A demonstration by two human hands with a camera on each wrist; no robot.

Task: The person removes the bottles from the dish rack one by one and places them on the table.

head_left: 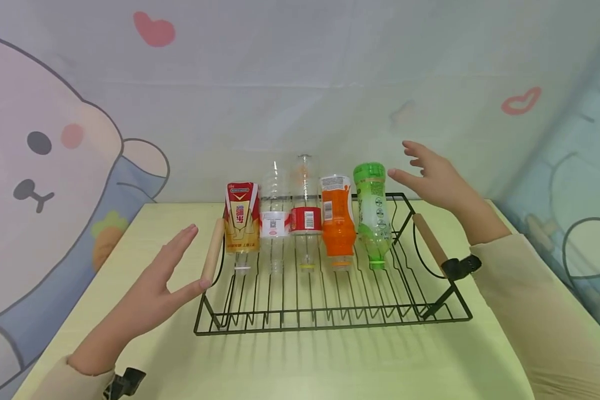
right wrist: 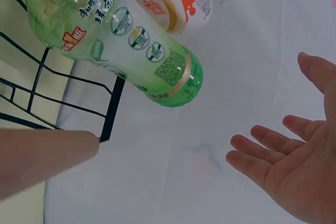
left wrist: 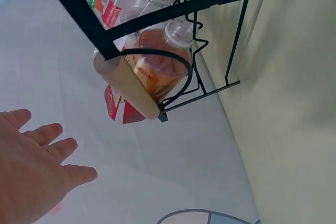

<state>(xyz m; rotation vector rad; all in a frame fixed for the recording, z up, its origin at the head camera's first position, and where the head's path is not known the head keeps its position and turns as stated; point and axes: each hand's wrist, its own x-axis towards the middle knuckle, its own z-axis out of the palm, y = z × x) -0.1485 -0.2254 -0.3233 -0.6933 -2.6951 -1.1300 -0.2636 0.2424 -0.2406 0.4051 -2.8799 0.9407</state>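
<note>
A black wire dish rack (head_left: 330,311) holds several plastic bottles in a row, caps down and leaning back. From the left come a red-and-gold labelled bottle (head_left: 242,219), a clear bottle with a white label (head_left: 275,225), a clear bottle with a red label (head_left: 306,221), an orange bottle (head_left: 339,222) and a green tea bottle (head_left: 372,214). My left hand (head_left: 155,294), fingers straight, is beside the rack's left wooden handle (head_left: 213,251); whether the thumb touches it I cannot tell. Right of the green bottle, my right hand (right wrist: 294,166) is raised with fingers spread, holding nothing.
The rack stands on a pale yellow table (head_left: 300,366). Its right wooden handle (head_left: 430,239) lies below my right forearm. Behind hangs a light cloth (head_left: 280,111) with hearts and a cartoon animal. A dark strap device (head_left: 461,268) is on my right wrist.
</note>
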